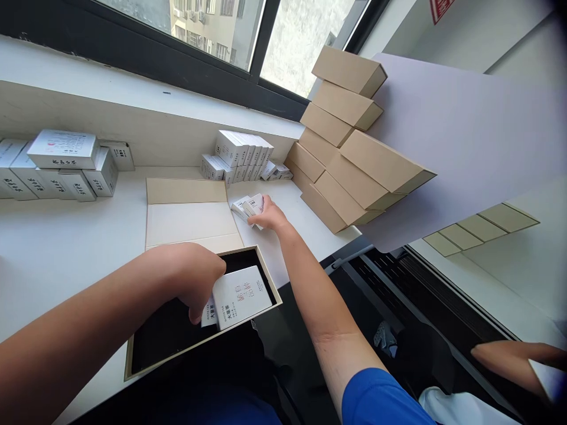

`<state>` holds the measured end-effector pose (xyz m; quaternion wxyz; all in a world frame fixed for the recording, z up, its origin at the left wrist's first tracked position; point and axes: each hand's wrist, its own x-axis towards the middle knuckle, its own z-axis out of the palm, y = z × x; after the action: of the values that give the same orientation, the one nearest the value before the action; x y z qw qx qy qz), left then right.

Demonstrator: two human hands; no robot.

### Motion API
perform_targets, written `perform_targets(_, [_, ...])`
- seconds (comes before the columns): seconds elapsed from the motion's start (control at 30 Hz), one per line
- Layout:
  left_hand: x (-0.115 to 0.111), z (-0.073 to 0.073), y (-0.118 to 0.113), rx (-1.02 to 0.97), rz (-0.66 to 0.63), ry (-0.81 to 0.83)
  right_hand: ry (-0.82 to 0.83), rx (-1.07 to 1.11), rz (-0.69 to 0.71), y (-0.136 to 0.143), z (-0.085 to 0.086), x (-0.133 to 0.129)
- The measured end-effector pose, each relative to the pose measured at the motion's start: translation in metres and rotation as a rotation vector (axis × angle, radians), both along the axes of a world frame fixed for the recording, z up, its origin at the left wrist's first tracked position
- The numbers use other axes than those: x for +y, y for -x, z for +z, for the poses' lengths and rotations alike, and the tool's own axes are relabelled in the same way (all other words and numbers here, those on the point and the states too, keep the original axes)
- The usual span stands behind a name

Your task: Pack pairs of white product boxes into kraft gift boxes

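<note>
Lower centre, the left hand [201, 276] has its fingers around a small white cardboard box [208, 314] with black lettering, inside an open cream-rimmed, black-lined box [129, 361]. Mid-frame, the right hand's [271, 213] fingers pinch another black-printed white carton [254, 204].

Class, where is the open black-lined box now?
In the head view, the box lies low, left of centre, at the table's near edge, the left hand over it.

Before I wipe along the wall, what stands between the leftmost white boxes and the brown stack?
The head view shows stacked small white boxes, then a few more beside the brown stack.
</note>
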<state>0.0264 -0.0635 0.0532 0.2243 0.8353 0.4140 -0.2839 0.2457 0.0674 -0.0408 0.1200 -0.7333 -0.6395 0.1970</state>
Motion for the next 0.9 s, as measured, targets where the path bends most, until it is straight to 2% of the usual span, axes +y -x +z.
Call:
perform_targets(0.13, [0.002, -0.002, 0.003, -0.06, -0.044, 0.026, -0.009, -0.003, 0.003, 0.0, -0.002, 0.001])
perform_targets(0.33, [0.0, -0.006, 0.003, -0.094, -0.029, 0.053, -0.023, -0.007, -0.003, 0.0, -0.002, -0.001])
perform_targets(0.6, [0.005, -0.003, 0.004, -0.089, -0.067, 0.187, -0.022, -0.016, 0.001, 0.0, -0.001, -0.001])
perform_targets(0.77, [0.008, 0.008, 0.016, -0.183, 0.0, 0.163, -0.02, 0.04, 0.008, -0.006, 0.001, -0.005])
perform_targets(0.9, [0.022, 0.009, 0.024, -0.319, 0.104, 0.056, -0.108, 0.099, -0.036, -0.019, 0.017, -0.019])
